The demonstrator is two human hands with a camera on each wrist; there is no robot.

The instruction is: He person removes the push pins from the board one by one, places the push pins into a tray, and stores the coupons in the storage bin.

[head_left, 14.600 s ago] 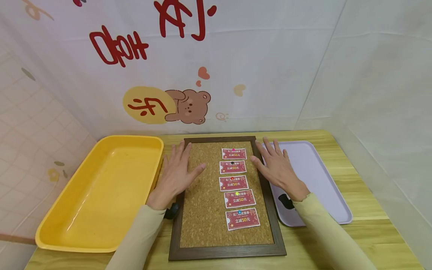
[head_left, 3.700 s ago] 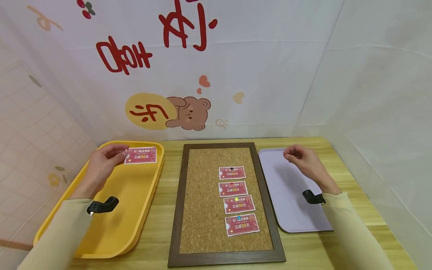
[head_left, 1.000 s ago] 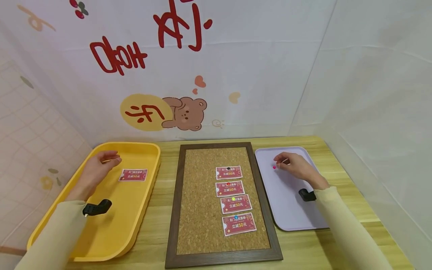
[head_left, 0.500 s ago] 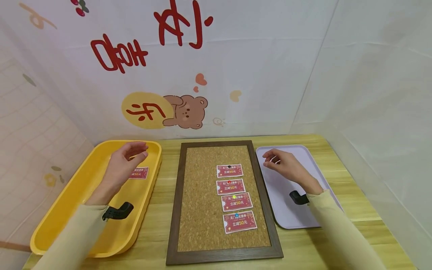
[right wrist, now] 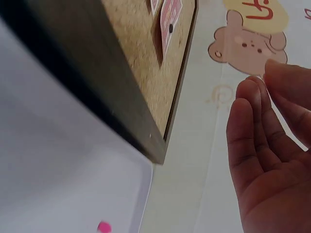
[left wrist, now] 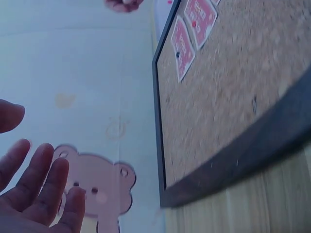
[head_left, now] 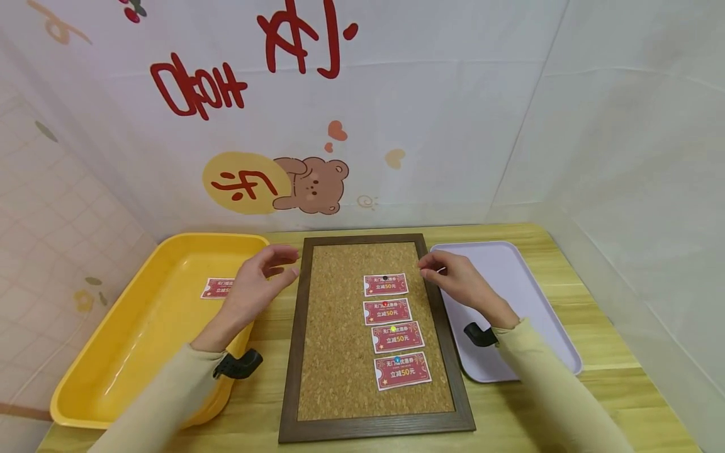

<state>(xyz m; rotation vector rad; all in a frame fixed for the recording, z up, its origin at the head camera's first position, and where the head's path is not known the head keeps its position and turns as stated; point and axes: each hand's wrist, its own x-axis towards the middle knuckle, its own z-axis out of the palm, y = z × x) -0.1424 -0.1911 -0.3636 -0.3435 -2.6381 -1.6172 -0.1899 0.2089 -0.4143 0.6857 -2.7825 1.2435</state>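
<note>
My left hand point(head_left: 263, 283) hovers between the yellow tray and the cork board point(head_left: 334, 352), fingers loosely bent, holding nothing. On the other side my right hand point(head_left: 459, 280) hangs over the board's right frame edge; its palm shows bare in the right wrist view, thumb near the fingertips. Several red coupons run down the board's right half: the top coupon point(head_left: 386, 285) has a black pin point(head_left: 385, 277), and those below bear red, yellow and blue pins. A loose coupon point(head_left: 214, 289) lies in the yellow tray, partly covered by my left hand. A pink pin point(right wrist: 104, 226) lies in the lilac tray.
The yellow tray point(head_left: 141, 377) stands left of the board and the lilac tray point(head_left: 523, 283) right of it, on a wooden table point(head_left: 612, 352). Behind them rises a printed wall cloth point(head_left: 442, 126).
The topmost coupon and its pink pin have left the board: the coupon went into the yellow tray, the pin into the lilac tray. Lately both hands moved inward toward the board.
</note>
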